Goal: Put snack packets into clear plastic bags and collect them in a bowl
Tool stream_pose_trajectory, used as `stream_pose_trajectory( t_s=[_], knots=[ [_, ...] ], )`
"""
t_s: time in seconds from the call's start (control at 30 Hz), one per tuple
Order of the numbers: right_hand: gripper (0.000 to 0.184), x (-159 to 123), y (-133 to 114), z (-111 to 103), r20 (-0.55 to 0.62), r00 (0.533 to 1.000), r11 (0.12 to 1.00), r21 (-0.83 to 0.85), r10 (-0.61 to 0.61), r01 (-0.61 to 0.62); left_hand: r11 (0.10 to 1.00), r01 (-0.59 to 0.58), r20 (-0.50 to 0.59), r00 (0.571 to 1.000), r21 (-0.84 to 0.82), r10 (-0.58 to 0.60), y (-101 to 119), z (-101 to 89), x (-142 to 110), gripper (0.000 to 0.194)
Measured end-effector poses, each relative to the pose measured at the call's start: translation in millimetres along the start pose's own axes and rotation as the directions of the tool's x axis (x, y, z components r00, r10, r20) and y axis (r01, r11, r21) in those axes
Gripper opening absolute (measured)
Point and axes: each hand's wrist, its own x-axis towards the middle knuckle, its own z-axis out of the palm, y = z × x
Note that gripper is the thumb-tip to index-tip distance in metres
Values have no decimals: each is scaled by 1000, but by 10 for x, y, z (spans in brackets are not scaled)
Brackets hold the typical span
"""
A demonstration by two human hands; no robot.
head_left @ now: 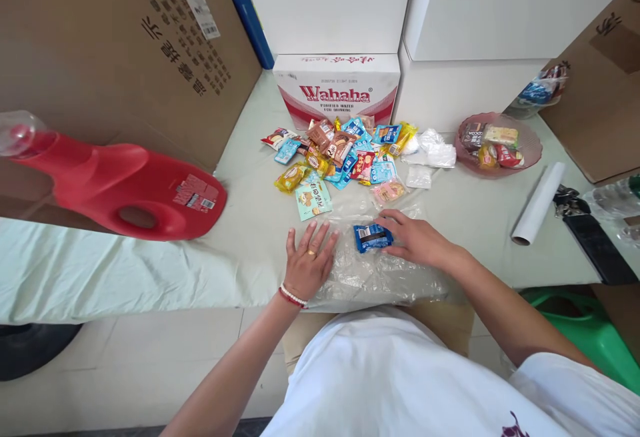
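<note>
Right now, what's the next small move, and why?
Probably settle the right hand's grip on the blue packet: its fingers and thumb are at the packet's right end, though a firm hold can't be confirmed. The packet lies over clear plastic, apart from the snack pile, so it looks easy to isolate. The left hand is spread flat beside it, seemingly holding nothing.
</note>
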Motion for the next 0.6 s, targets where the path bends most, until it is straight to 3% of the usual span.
stream_pose_trajectory(
  t_s=[0.07,0.13,0.23,0.37,0.5,0.6],
  knots=[
    [43,-262,12,13,-71,996,994,89,-62,69,987,-140,57,988,-80,145,-33,-62,-47,58],
    [39,-544,10,109,-87,986,978,138,-142,153,951,-235,165,949,-201,270,-89,-107,-86,61],
    [53,-880,18,393,-67,980,976,101,-185,191,930,-208,312,901,-302,302,-202,-143,-124,71],
    [22,-984,90,649,-134,980,972,163,-146,167,930,-158,464,832,-331,306,-332,-211,-102,89],
    [20,-742,175,418,-210,968,877,429,-136,216,925,-126,539,781,-358,315,-382,-293,8,78],
    [21,-474,233,122,-207,978,820,554,-37,148,927,-82,511,815,-367,274,-392,-262,89,62]
  ],
)
